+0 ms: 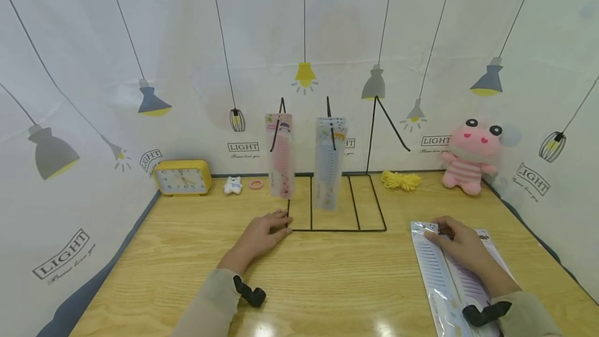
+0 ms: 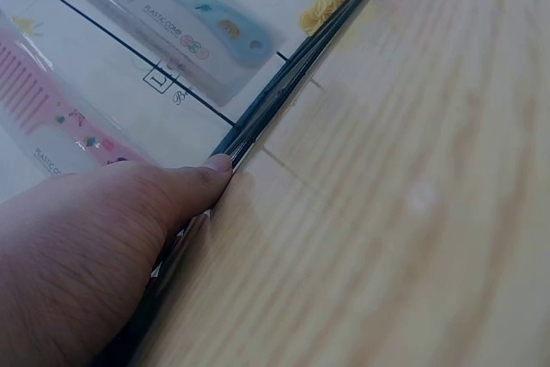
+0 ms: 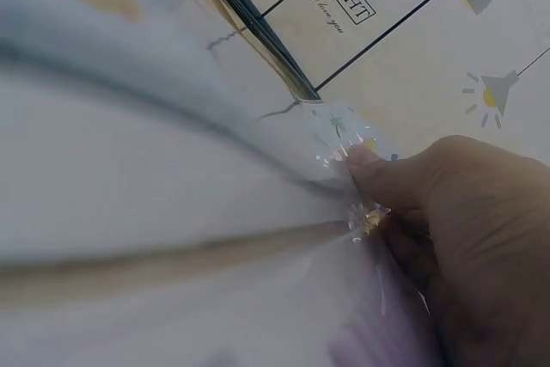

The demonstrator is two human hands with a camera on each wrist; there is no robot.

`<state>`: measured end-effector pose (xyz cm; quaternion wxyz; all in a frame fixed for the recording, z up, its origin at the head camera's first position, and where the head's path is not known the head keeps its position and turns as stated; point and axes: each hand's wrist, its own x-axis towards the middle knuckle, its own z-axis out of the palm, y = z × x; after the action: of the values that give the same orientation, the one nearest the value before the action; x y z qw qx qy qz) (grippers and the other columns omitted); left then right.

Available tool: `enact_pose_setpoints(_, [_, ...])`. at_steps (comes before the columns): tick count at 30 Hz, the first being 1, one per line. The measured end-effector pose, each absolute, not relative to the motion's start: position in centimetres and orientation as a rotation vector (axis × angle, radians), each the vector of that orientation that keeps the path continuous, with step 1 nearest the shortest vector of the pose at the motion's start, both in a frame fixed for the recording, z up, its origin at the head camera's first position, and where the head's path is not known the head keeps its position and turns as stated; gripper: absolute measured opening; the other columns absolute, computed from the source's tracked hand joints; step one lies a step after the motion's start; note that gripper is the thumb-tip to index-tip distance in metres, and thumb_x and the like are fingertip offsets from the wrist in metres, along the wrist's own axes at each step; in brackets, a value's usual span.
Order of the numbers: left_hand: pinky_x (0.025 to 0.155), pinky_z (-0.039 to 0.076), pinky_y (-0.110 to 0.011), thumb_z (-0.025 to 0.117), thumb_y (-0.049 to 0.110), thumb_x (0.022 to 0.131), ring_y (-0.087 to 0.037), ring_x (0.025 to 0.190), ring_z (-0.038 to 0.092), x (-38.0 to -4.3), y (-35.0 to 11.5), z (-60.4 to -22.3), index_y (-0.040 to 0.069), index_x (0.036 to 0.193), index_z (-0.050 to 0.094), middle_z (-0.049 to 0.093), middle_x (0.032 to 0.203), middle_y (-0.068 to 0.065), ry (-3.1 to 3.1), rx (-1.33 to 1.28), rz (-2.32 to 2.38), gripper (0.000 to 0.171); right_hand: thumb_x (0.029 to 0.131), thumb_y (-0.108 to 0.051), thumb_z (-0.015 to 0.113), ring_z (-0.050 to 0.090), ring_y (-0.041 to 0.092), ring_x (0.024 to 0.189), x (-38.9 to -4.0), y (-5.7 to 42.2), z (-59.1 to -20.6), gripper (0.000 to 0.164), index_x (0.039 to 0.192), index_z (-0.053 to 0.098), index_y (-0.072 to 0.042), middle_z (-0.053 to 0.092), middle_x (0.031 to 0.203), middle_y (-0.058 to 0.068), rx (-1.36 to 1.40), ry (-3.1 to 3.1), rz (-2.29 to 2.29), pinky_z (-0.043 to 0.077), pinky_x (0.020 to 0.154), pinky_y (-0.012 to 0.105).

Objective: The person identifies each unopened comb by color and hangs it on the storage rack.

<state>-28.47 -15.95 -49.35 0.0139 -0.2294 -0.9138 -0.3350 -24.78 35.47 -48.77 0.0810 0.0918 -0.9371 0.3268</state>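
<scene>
Left grip [image 1: 262, 235] flat, open, pinning black wire rack base [image 1: 337, 230] steady. Right grip [image 1: 460, 243] pinching top of clear-packaged white plastic comb [image 1: 432, 269] on wooden tabletop [image 1: 327, 285].

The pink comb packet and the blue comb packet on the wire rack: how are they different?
The pink comb packet hangs on the left hook, the blue comb packet on the hook to its right. The pink one ends higher; the blue one reaches lower. Both hang upright in clear wrapping on the black wire rack.
</scene>
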Motion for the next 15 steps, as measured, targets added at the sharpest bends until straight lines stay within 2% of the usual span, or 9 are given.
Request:
enact_pose_setpoints(4, [0.120,0.029,-0.048,0.063,0.038,0.100,-0.020,0.145,0.038,-28.5,-16.0,-49.3,0.020,0.138,0.064,0.049,0.151,-0.002,-2.838,-0.719,-1.043,0.042,0.097,-0.031,0.070,0.065,0.013,0.090,-24.9,35.5,-49.0,0.029,0.113,0.067,-0.008,0.071,0.102,0.009,0.271,-2.706,0.961,0.055,0.074,0.025])
enact_pose_setpoints(6, [0.120,0.029,-0.049,0.063,0.038,0.100,-0.021,0.145,0.038,-28.5,-16.0,-49.3,0.019,0.138,0.064,0.049,0.151,-0.002,-2.835,-0.723,-1.042,0.042,0.097,-0.030,0.070,0.062,0.003,0.085,-25.0,35.6,-49.0,0.025,0.109,0.069,-0.009,0.072,0.098,0.005,0.250,-2.668,0.955,0.051,0.069,0.017])
enact_pose_setpoints(10, [0.120,0.029,-0.049,0.063,0.038,0.101,-0.021,0.145,0.038,-28.5,-16.0,-49.3,0.019,0.138,0.064,0.049,0.152,-0.002,-2.841,-0.720,-1.037,0.042,0.097,-0.033,0.070,0.059,-0.002,0.083,-24.8,35.6,-48.9,0.025,0.107,0.070,-0.010,0.072,0.097,0.006,0.196,-2.639,0.978,0.050,0.067,0.016])
enact_pose_setpoints(15, [0.120,0.029,-0.048,0.062,0.040,0.100,-0.018,0.145,0.037,-28.5,-15.9,-49.3,0.021,0.139,0.063,0.048,0.152,0.001,-2.861,-0.707,-1.036,0.043,0.096,-0.040,0.069,0.060,-0.004,0.083,-24.7,35.6,-48.0,0.035,0.111,0.069,-0.008,0.072,0.101,0.007,0.077,-2.624,1.134,0.052,0.065,0.016])
